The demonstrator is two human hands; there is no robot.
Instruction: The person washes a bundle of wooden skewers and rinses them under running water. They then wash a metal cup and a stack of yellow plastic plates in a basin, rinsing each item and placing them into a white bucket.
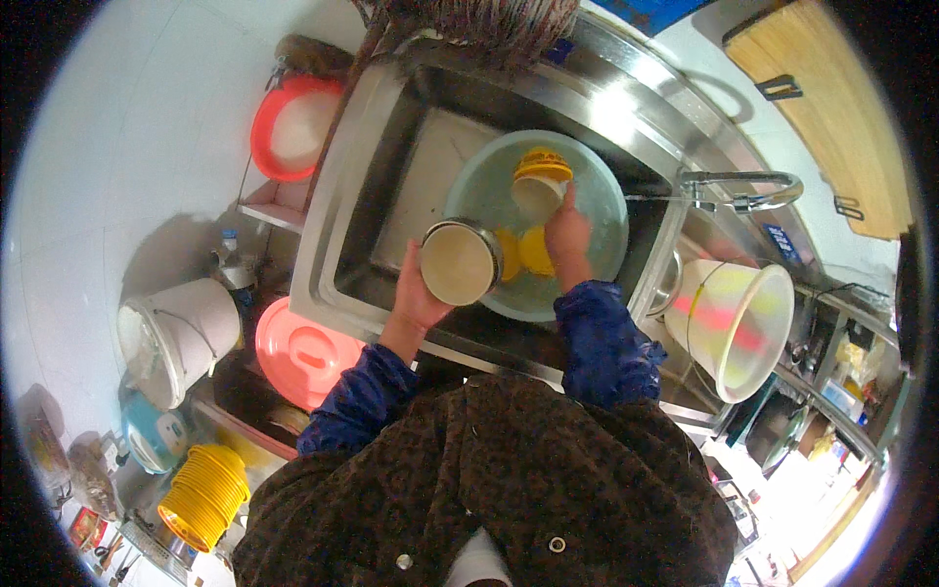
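Note:
My left hand [419,293] grips a round bowl or cup [458,265] with a pale inside and a dark patterned outside, its opening turned up towards me. Over a light blue-green plastic basin [469,165] of water, my right hand [569,233] holds a yellow patterned bowl [541,183] by its rim, tilted. Two yellow round items [539,251], perhaps bowls, lie in the basin below my hands. The basin stands in a stainless steel sink [411,183]. A thin stream of water runs from the chrome faucet [741,191] towards the basin.
A white bucket [755,334] stands right of the sink. Along the left are a red basin [268,128], a pink plastic lid [312,356], another white bucket [194,337] and stacked yellow bowls [205,495]. Wooden boards [821,110] hang at the upper right.

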